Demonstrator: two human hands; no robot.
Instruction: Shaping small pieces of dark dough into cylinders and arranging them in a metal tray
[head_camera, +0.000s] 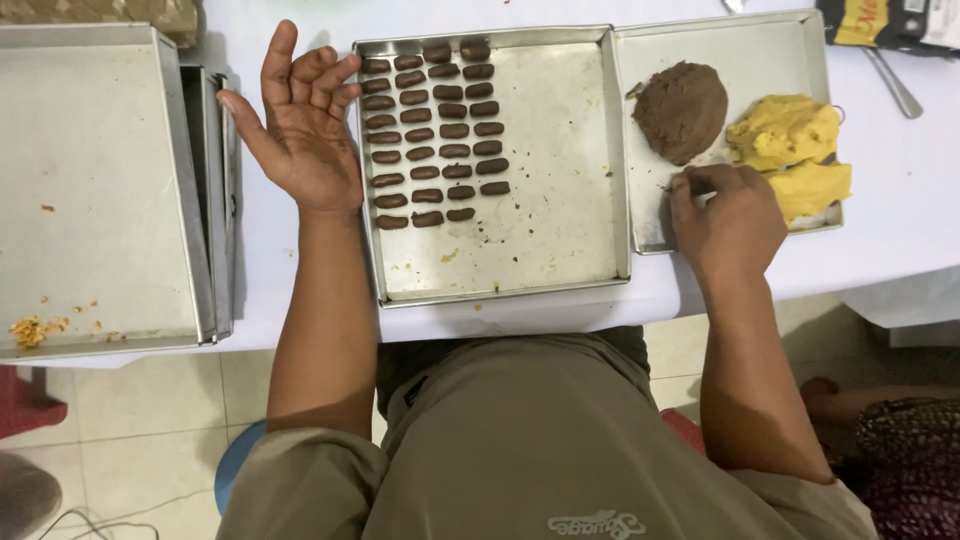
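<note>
While the left hand (305, 125) rests palm-up, fingers spread and empty, beside the tray (540, 255) of brown dough pieces (432, 130), the right hand (728, 220) pinches, seemingly, a crumb near the brown dough mound (681, 108); yellow dough (792, 150) lies alongside.

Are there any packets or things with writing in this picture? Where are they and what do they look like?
Packet: top right corner of the table, beyond the small tray; flat, yellow and black with some white, cut off by the picture's edge.
Bag: top left corner, behind the upturned tray; brownish, crinkly, mostly out of view.
Printed mark: bottom middle, on the person's grey clothing; small and pale.
No screens or signs.
</note>
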